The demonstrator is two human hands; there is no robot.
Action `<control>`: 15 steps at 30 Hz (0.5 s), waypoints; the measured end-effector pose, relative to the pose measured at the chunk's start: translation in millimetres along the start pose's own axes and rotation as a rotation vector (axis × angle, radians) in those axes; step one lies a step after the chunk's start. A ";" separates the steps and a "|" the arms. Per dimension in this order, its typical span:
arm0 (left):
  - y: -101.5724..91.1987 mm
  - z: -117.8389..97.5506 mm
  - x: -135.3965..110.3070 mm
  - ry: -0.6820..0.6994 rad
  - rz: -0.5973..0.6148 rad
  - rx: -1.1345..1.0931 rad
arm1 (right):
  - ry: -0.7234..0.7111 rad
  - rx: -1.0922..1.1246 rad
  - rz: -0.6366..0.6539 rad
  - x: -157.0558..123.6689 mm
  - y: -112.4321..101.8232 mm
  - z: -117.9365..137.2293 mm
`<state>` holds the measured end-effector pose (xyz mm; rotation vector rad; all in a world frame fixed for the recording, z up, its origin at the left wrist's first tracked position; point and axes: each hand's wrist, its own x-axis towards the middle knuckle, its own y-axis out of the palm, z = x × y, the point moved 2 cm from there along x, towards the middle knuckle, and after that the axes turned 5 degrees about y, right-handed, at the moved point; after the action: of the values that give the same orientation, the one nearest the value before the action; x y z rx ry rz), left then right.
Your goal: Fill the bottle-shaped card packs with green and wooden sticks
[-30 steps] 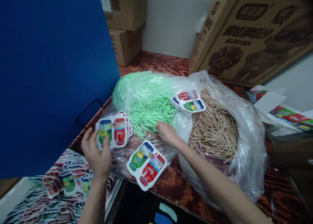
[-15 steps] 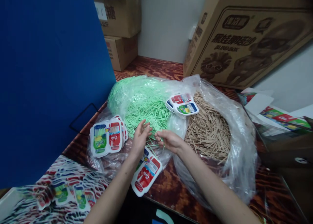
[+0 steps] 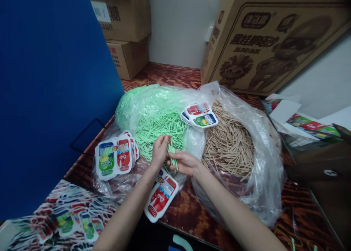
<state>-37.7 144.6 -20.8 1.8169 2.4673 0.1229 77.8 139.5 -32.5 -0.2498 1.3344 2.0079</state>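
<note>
Taking the hands as the clock's centre, a smooth, flat blue panel point(image 3: 55, 97) stands at ten o'clock. A printed cardboard box point(image 3: 263, 46), straight-edged and matte, leans at half past one. Under everything spreads a table point(image 3: 189, 221) with streaky red-brown grain. At three o'clock, a crinkled clear plastic bag point(image 3: 267, 163) gapes around thin, dry-looking brown sticks point(image 3: 233, 145); at twelve, loose green sticks point(image 3: 156, 123) lie tangled beneath glossy film. A blurred heap of packs point(image 3: 63, 221) fills eight o'clock. Rounded, bottle-shaped packs overlap in a stack point(image 3: 115, 157) at nine; a smaller pile point(image 3: 201, 116) sits at half past one, and a single pack point(image 3: 161, 198) lies at six. The right hand point(image 3: 185, 163) grasps a slim green bundle point(image 3: 172, 157) between thumb and fingers, just in front of the green sticks. The left hand point(image 3: 160, 150) curls against the bundle's upper end; whether it grips, I cannot tell.
</note>
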 end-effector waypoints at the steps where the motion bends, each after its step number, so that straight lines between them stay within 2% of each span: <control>1: 0.7 -0.4 -0.7 0.006 0.010 0.012 | -0.002 0.006 0.005 1.5 0.3 -0.9; 5: 0.3 -2.6 -4.2 0.020 0.049 0.043 | -0.008 -0.035 0.079 1.8 4.1 -2.3; 7: -5.1 -5.3 -6.2 0.041 0.027 0.054 | -0.056 -0.092 0.070 -2.7 6.9 -1.5; 11: -22.9 -14.6 -14.2 0.048 -0.039 0.028 | -0.324 -0.274 -0.144 -18.3 13.7 -3.8; 13: -28.2 -19.2 -20.7 -0.006 0.009 -0.017 | -0.405 -0.356 -0.227 -25.5 17.8 -12.1; 15: -27.6 -22.6 -27.1 -0.075 0.134 -0.072 | -0.367 -0.423 -0.247 -28.9 21.0 -25.0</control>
<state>-58.3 110.1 -1.0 1.9184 2.2614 0.1473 80.2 100.2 -13.6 -0.2123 0.6157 1.9857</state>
